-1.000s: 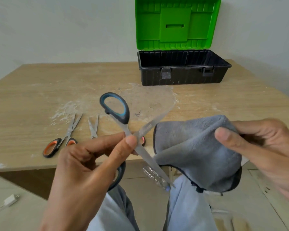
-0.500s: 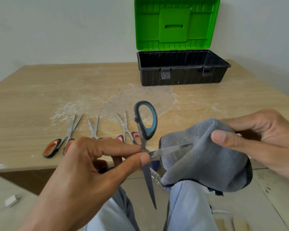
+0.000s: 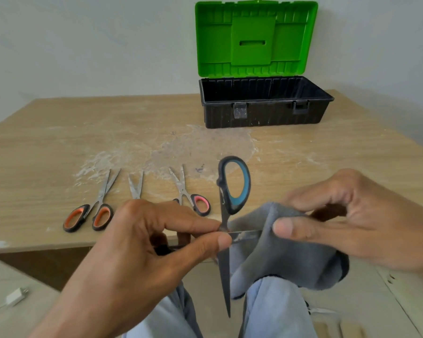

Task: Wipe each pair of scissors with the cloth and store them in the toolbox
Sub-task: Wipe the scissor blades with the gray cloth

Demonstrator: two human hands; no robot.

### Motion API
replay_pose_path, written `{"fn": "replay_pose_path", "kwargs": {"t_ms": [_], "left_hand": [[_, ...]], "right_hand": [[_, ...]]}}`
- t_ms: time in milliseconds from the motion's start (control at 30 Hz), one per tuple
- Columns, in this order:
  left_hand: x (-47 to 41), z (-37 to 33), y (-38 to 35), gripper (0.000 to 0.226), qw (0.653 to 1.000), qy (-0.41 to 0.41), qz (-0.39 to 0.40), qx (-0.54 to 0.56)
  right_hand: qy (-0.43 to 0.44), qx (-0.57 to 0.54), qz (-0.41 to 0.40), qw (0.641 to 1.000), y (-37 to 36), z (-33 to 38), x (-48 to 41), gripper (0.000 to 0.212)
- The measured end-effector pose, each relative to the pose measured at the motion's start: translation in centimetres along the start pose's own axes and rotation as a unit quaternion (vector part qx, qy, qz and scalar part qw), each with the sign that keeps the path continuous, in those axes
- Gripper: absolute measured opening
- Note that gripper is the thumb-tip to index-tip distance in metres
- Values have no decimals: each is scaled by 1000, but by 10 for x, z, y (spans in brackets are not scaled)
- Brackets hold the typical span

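The desk (image 3: 59,147) carried everything, a wide wooden top smeared with pale residue near its middle. Toward its far right corner stood the toolbox (image 3: 264,111), black tray open, green lid upright; no scissors showed inside. Along the near edge lay three more pairs: orange-handled scissors (image 3: 93,208) leftmost, a middle pair (image 3: 135,186) half hidden by the hand, and pink-handled scissors (image 3: 192,198).

Just off the near edge, over the lap, the right hand (image 3: 357,223) held the grey cloth (image 3: 279,252) bunched, thumb pressing it around one blade. The left hand (image 3: 142,247) had its fingers (image 3: 220,240) pinched on the pivot of the blue-handled scissors (image 3: 232,191), which were splayed wide, the other blade pointing down between the knees.

To wipe well, the cloth should probably wrap both faces of the blade and be drawn from pivot to tip, along the spine rather than into the edge, with the pivot kept firm so the blades cannot swing shut.
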State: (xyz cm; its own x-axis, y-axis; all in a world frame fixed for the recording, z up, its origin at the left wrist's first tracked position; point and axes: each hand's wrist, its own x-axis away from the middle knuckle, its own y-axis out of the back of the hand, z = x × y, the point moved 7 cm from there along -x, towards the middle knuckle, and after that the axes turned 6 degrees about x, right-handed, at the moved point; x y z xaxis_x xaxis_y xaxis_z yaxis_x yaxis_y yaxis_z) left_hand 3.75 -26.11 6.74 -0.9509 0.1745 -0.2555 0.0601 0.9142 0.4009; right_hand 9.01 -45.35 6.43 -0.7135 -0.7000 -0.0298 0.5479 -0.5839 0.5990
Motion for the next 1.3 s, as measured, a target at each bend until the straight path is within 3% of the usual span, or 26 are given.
{"fn": "replay_pose_path", "kwargs": {"t_ms": [200, 433, 633, 933, 1067, 1167, 1300], "left_hand": [[-2, 3, -7, 9, 998, 36, 7, 43], [0, 17, -7, 13, 989, 100, 7, 107], [-2, 18, -3, 8, 989, 103, -8, 102], [-9, 17, -6, 8, 993, 82, 4, 80], [-2, 17, 3, 2, 993, 96, -21, 70], [-1, 18, 1, 4, 992, 102, -12, 70], [-4, 14, -8, 8, 993, 88, -7, 81]], "right_hand": [[12, 24, -13, 1000, -20, 0, -10, 47], [1, 3, -27, 1000, -14, -4, -7, 35], [-22, -19, -43, 999, -7, -2, -4, 16], [-18, -30, -34, 999, -17, 1, -14, 13], [-56, -32, -51, 997, -7, -7, -6, 24], [-85, -28, -51, 995, -5, -14, -2, 53], [-61, -13, -62, 996, -16, -6, -8, 45]]}}
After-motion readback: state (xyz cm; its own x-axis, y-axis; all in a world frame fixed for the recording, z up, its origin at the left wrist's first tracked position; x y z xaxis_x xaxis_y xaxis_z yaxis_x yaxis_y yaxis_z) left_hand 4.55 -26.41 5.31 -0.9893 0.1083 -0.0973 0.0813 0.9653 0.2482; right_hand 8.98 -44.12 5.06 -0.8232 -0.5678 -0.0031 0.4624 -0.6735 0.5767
